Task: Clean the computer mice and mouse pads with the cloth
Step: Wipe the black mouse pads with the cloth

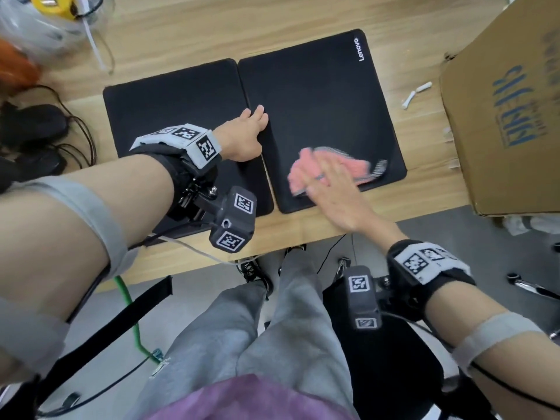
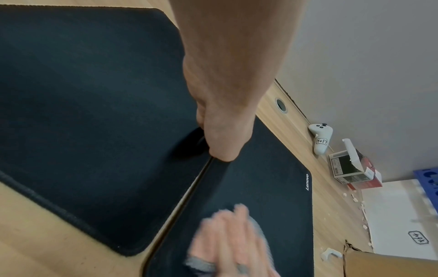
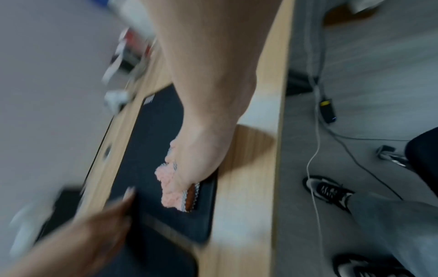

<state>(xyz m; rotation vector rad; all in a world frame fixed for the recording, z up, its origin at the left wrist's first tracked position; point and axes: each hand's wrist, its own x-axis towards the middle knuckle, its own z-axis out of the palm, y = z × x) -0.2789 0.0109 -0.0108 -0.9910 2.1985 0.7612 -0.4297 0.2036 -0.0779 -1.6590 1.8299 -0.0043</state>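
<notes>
Two black mouse pads lie side by side on the wooden desk: a plain one (image 1: 175, 116) on the left and a Lenovo-marked one (image 1: 318, 101) (image 2: 265, 187) on the right. My left hand (image 1: 245, 131) (image 2: 222, 146) presses its fingertips down at the seam, on the Lenovo pad's left edge. My right hand (image 1: 330, 183) (image 3: 194, 168) lies flat on a pink cloth (image 1: 357, 168) (image 3: 168, 187) at the near part of the Lenovo pad, blurred by motion. Two black mice (image 1: 39, 122) with cables sit off the pads at the desk's far left.
A big cardboard box (image 1: 500, 101) stands close to the right of the pads, with white scraps (image 1: 415, 92) beside it. A plastic bag (image 1: 39, 25) and yellow tape roll (image 1: 51, 4) lie at the back left. A white controller (image 2: 320, 136) and a small box (image 2: 350, 168) sit by the wall.
</notes>
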